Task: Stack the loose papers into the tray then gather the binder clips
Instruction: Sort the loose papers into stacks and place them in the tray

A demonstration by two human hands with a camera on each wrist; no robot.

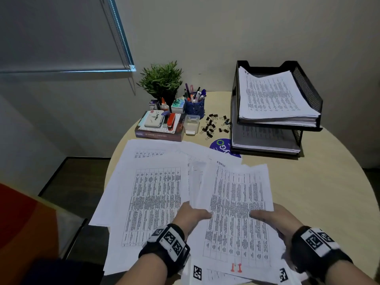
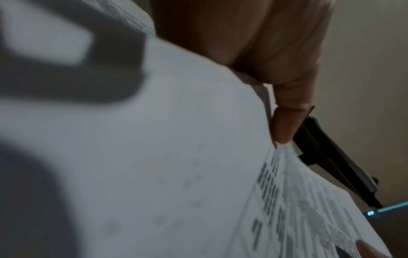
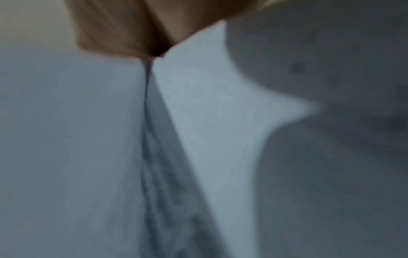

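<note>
A bundle of printed sheets [image 1: 236,208] is held up over the near table edge. My left hand [image 1: 193,214] grips its left edge, thumb on top. My right hand [image 1: 273,217] grips the right edge the same way. In the left wrist view my fingers [image 2: 284,122] pinch the paper [image 2: 176,157]; the right wrist view shows blurred paper [image 3: 209,104] under my hand [image 3: 123,29]. More loose sheets [image 1: 152,194] lie spread on the table at the left. A black two-tier tray [image 1: 308,89] at back right holds paper stacks. Several black binder clips [image 1: 213,125] lie scattered left of the tray.
On the round beige table [image 1: 320,192], back left, stand a potted plant [image 1: 161,79], a blue pen cup [image 1: 194,106], a book with a red stapler [image 1: 171,121] and stamp pad, and a clear small box [image 1: 191,124]. A purple round sticker [image 1: 221,146] lies by the tray.
</note>
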